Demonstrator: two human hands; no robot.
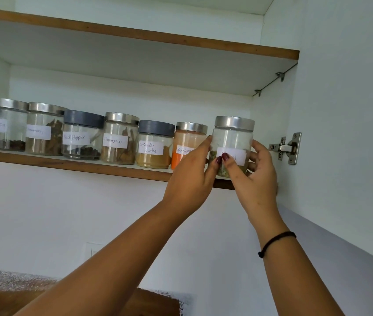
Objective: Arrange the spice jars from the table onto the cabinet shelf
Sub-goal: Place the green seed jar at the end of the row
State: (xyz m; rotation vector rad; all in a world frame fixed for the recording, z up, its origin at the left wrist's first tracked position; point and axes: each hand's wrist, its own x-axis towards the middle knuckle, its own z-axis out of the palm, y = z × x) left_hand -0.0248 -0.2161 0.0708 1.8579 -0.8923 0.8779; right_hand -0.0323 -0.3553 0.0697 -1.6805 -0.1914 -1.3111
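Seven jars [118,140] already line the shelf [66,164] across mid-frame, holding whole spices and powders (coriander yellow, chilli orange). Right of centre, left hand [190,179] and right hand [258,176] curl fingers [203,147] round the eighth jar [232,137], greenish bits inside, at the shelf's right end; whether more wait below is unseen

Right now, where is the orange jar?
The orange jar sits on the shelf, middle of the head view, between the coriander jar and the held jar.

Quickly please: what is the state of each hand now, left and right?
Left hand: grips the steel-lidded jar.
Right hand: grips the same jar from the other side.
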